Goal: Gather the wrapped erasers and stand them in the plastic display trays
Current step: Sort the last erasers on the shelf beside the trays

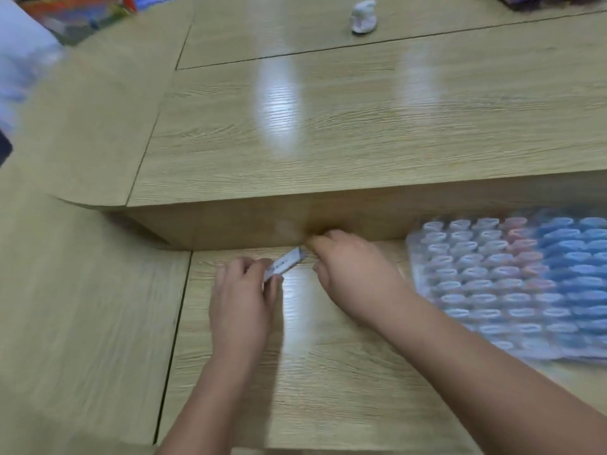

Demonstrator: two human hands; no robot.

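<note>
A small white wrapped eraser (pixel 285 262) is pinched in my left hand (pixel 244 290), tilted up to the right above the lower desk surface. My right hand (pixel 351 270) is just to its right, fingers curled near the raised step of the desk; whether it touches the eraser's far end is blurred. A clear plastic display tray (pixel 414 254) lies flat at the right, its slots filled with several rows of wrapped erasers (pixel 512 284), whitish on the left and blue on the right. The whole frame is motion-blurred.
The wooden desk (pixel 328 372) has a raised upper level (pixel 328 142) behind my hands, with a vertical step. A crumpled white lump (pixel 363 16) sits far back on it. Colourful packaging (pixel 82 11) and a pale blurred shape (pixel 23 67) are at the top left.
</note>
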